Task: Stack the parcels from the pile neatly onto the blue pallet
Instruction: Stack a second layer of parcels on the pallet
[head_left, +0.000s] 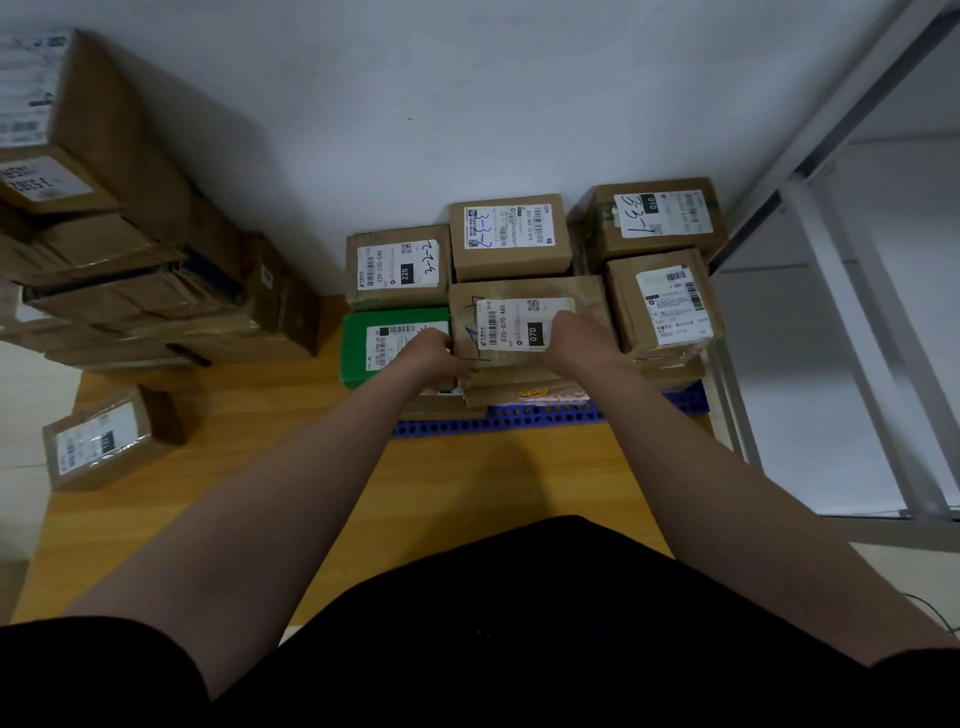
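A blue pallet (524, 418) lies on the wooden floor against the white wall, loaded with several parcels. In the middle of the stack sits a brown parcel (524, 291) with a "070" label. My left hand (434, 358) grips its left edge, fingers curled around the side. My right hand (582, 332) rests on its top right, over the label, fingers curled at the far edge. A green parcel (358, 343) sits directly left of it. Brown parcels stand behind and to the right (660, 301).
The pile of brown boxes (130, 249) rises at the left against the wall. A single small parcel (104, 441) lies on the floor front left. A white metal frame (852, 332) stands close to the pallet's right side.
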